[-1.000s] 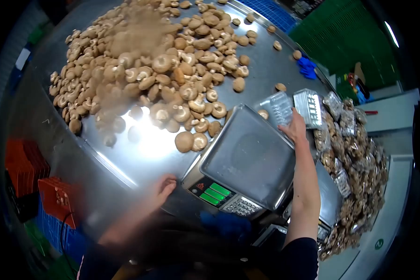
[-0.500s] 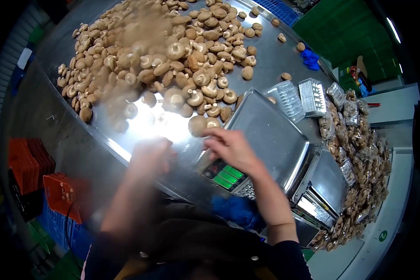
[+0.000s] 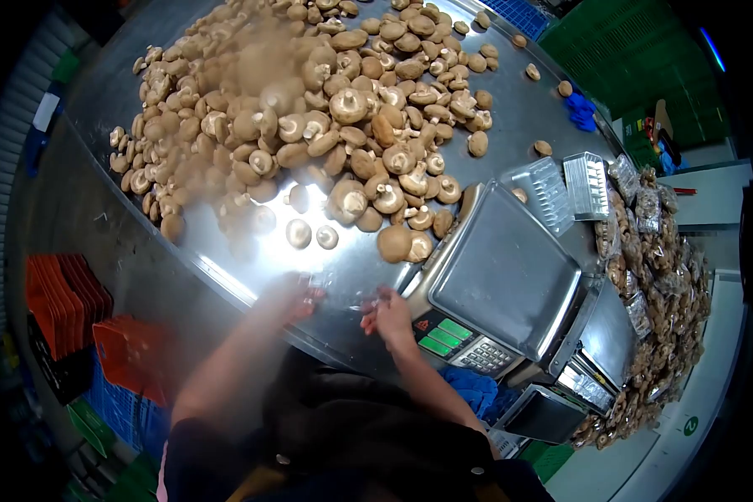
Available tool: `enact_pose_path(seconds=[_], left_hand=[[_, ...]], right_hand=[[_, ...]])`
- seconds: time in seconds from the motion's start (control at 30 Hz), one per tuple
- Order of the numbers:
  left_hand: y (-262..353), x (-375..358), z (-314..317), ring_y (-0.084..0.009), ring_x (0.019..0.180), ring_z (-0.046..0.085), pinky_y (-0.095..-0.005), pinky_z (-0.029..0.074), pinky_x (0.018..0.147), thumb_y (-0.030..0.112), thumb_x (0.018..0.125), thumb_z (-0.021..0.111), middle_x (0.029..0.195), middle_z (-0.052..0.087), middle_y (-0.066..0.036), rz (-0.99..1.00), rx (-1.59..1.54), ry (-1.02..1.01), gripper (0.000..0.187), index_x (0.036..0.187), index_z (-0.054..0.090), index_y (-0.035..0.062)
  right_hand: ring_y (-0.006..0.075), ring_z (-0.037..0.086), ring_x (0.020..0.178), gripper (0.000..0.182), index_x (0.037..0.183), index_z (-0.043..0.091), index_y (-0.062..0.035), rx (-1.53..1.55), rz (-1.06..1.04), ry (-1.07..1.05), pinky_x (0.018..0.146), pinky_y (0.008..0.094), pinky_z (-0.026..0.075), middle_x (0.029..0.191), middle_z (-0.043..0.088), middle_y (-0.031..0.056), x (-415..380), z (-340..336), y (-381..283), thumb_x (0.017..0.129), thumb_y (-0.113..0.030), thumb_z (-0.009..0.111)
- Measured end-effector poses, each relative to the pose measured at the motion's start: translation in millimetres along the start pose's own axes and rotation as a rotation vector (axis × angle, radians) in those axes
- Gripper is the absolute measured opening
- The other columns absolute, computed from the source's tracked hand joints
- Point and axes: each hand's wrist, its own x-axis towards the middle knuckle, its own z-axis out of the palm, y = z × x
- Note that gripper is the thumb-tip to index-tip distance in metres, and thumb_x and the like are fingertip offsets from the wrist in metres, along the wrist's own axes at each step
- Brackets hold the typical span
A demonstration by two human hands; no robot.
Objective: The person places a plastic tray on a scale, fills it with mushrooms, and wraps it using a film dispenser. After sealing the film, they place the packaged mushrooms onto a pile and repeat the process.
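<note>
A large heap of shiitake mushrooms (image 3: pixel 309 125) covers the steel table (image 3: pixel 343 251) in front of me. My left hand (image 3: pixel 295 303), hazy in the picture, is at the table's near edge with its fingers curled inward. Facing it, my right hand (image 3: pixel 386 316) has bent fingers just left of the scale (image 3: pixel 510 268). Faint clear glints show between the two hands, like see-through plastic, but I cannot make out its shape. Beyond the hands lie a few loose mushrooms (image 3: pixel 299 233), and a pair (image 3: pixel 394 243) rests against the scale's left side.
Clear plastic trays (image 3: pixel 540 192) lie behind the scale. Wrapped mushroom packs (image 3: pixel 661 284) are piled at the right. Orange crates (image 3: pixel 130 356) stand low at the left. A blue cloth (image 3: pixel 470 389) sits below the scale's keypad, and a blue glove-like item (image 3: pixel 579 111) lies farther back.
My right hand has drawn back from the mushroom by the scale and moved down, nearer my left hand. The mushroom now lies on the table. The whole view has shifted slightly.
</note>
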Motion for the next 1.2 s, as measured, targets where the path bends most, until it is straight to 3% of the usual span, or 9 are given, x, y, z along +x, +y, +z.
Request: enact_pose_path(seconds=[0.13, 0.23, 0.3, 0.43, 0.47, 0.6, 0.67, 0.97, 1.2], left_hand=[[68, 65, 23, -0.0156, 0.048, 0.054, -0.0232, 0.043, 0.039, -0.001, 0.09, 0.043, 0.097, 0.062, -0.029, 0.196, -0.032, -0.094, 0.024, 0.114, 0.041, -0.0045], [97, 103, 49, -0.0155, 0.042, 0.05, -0.0244, 0.035, 0.033, 0.004, 0.093, 0.046, 0.067, 0.058, -0.017, 0.432, -0.156, -0.141, 0.012, 0.102, 0.048, -0.0029], [91, 117, 67, -0.016, 0.04, 0.049, -0.0238, 0.033, 0.033, 0.002, 0.093, 0.045, 0.058, 0.055, -0.014, 0.523, -0.093, -0.041, 0.009, 0.1, 0.049, -0.0025], [83, 122, 62, -0.0168, 0.038, 0.048, -0.0236, 0.032, 0.033, 0.0, 0.091, 0.045, 0.056, 0.054, -0.014, 0.42, -0.108, -0.011, 0.013, 0.103, 0.05, -0.0031], [81, 115, 61, -0.0167, 0.039, 0.049, -0.0237, 0.032, 0.033, 0.0, 0.091, 0.044, 0.054, 0.053, -0.013, 0.433, -0.077, -0.019, 0.022, 0.113, 0.046, -0.0042], [63, 74, 56, -0.0174, 0.043, 0.054, -0.0232, 0.033, 0.031, 0.001, 0.094, 0.039, 0.078, 0.057, -0.012, 0.56, -0.07, 0.009, 0.031, 0.125, 0.041, -0.0017], [49, 64, 47, -0.0181, 0.043, 0.055, -0.0237, 0.035, 0.031, 0.001, 0.094, 0.04, 0.078, 0.056, -0.012, 0.571, -0.109, -0.002, 0.03, 0.124, 0.041, -0.0013], [39, -34, 67, -0.0177, 0.048, 0.056, -0.0233, 0.038, 0.034, 0.002, 0.092, 0.04, 0.083, 0.056, -0.014, 0.641, 0.017, 0.082, 0.035, 0.127, 0.04, -0.0005], [23, -43, 117, -0.015, 0.052, 0.059, -0.0232, 0.043, 0.04, -0.003, 0.085, 0.048, 0.09, 0.061, -0.015, 0.559, 0.264, -0.181, 0.036, 0.122, 0.049, -0.0043]], right_hand=[[0.0221, 0.06, 0.053, 0.027, 0.117, 0.044, 0.0054, 0.057, -0.123, 0.166, 0.04, 0.0302, 0.048, 0.08, 0.061, 0.0179, 51, 24, -62, 0.093, 0.0, 0.034], [0.0232, 0.06, 0.051, 0.02, 0.1, 0.047, 0.011, 0.196, -0.233, 0.26, 0.038, 0.0306, 0.048, 0.085, 0.06, 0.021, 111, 28, -100, 0.089, 0.002, 0.033], [0.0259, 0.06, 0.048, 0.031, 0.122, 0.033, 0.0078, 0.126, -0.348, 0.235, 0.036, 0.0334, 0.048, 0.098, 0.057, 0.0263, 138, 20, -115, 0.091, 0.004, 0.032], [0.024, 0.059, 0.048, 0.044, 0.137, 0.027, -0.0023, 0.283, -0.361, 0.275, 0.036, 0.0311, 0.048, 0.104, 0.054, 0.0257, 130, 24, -105, 0.094, 0.001, 0.028], [0.0237, 0.059, 0.049, 0.043, 0.138, 0.027, -0.0042, 0.244, -0.391, 0.272, 0.037, 0.0306, 0.048, 0.104, 0.054, 0.0252, 124, 25, -98, 0.095, -0.001, 0.029], [0.0193, 0.059, 0.051, 0.037, 0.135, 0.03, -0.0026, 0.223, -0.429, 0.244, 0.04, 0.028, 0.05, 0.1, 0.055, 0.0187, 89, 30, -78, 0.098, -0.004, 0.03], [0.02, 0.06, 0.05, 0.042, 0.14, 0.023, -0.0008, 0.193, -0.446, 0.219, 0.039, 0.0288, 0.05, 0.104, 0.054, 0.0205, 72, 32, -73, 0.099, -0.004, 0.027], [0.0172, 0.061, 0.053, 0.033, 0.128, 0.034, -0.002, 0.159, -0.475, 0.067, 0.04, 0.0263, 0.051, 0.1, 0.056, 0.0145, -11, 15, -87, 0.097, 0.001, 0.026], [0.0148, 0.06, 0.052, 0.03, 0.129, 0.033, -0.0034, 0.046, -0.622, 0.2, 0.041, 0.0247, 0.05, 0.097, 0.058, 0.0137, -61, -72, -95, 0.099, -0.003, 0.029]])
